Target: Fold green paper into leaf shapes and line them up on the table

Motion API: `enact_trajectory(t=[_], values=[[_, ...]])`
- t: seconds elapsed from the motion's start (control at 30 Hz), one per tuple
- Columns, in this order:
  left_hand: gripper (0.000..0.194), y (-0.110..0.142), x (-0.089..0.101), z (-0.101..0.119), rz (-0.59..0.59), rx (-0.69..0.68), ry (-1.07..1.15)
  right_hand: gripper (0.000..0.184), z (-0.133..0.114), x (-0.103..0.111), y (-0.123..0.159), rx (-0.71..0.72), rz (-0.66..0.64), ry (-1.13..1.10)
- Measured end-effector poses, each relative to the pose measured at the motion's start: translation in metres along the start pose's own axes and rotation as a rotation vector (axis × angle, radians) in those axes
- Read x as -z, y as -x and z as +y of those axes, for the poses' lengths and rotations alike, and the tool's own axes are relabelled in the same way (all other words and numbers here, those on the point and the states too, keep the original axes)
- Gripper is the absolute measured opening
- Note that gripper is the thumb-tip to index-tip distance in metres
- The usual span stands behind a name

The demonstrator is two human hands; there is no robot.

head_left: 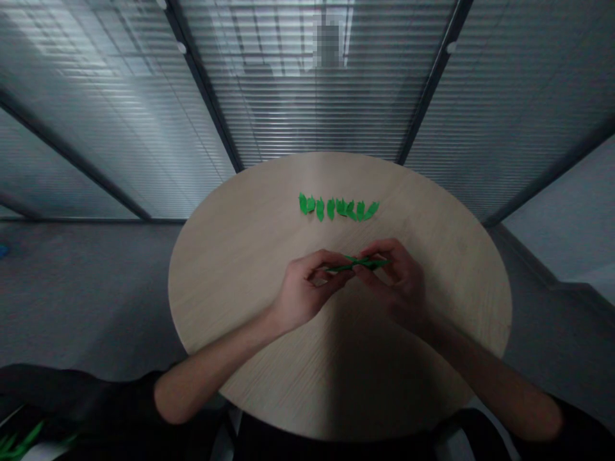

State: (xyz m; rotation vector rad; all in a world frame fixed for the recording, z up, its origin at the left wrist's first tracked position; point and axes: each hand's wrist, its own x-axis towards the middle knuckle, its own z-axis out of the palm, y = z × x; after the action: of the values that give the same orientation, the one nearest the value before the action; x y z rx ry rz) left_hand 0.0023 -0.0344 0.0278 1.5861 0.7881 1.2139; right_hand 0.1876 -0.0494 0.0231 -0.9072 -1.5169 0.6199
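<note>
Above the middle of the table, my left hand (311,285) and my right hand (398,282) meet fingertip to fingertip. Both pinch a thin green leaf-shaped piece (364,262), seen nearly edge-on; whether it is one leaf or more I cannot tell. My left thumb and fingers close on its left end, and my right ones grip the middle and right part. Beyond the hands, several green leaves (331,209) lie side by side in a short row on the round wooden table (240,256); some of them touch or overlap.
Glass partitions with blinds (312,121) stand right behind the table's far edge. At the lower left, beside my sleeve, are more green leafy strands (22,442) near something white. Grey floor (120,288) surrounds the table, with a small blue object (4,250) at far left.
</note>
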Motion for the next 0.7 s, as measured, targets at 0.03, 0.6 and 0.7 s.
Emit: enact_trajectory(t=[0.03,0.6,0.7], values=[[0.015,0.0,0.0,0.0,0.001,0.021,0.022,0.018,0.0,0.0,0.0,-0.011,-0.01,-0.006],[0.02,-0.004,0.0,-0.001,0.063,0.102,0.132,0.018,0.009,0.002,-0.006,0.022,-0.041,0.012],[0.021,-0.003,0.0,-0.001,0.053,0.105,0.133,0.013,0.005,0.003,-0.007,-0.055,-0.091,-0.009]])
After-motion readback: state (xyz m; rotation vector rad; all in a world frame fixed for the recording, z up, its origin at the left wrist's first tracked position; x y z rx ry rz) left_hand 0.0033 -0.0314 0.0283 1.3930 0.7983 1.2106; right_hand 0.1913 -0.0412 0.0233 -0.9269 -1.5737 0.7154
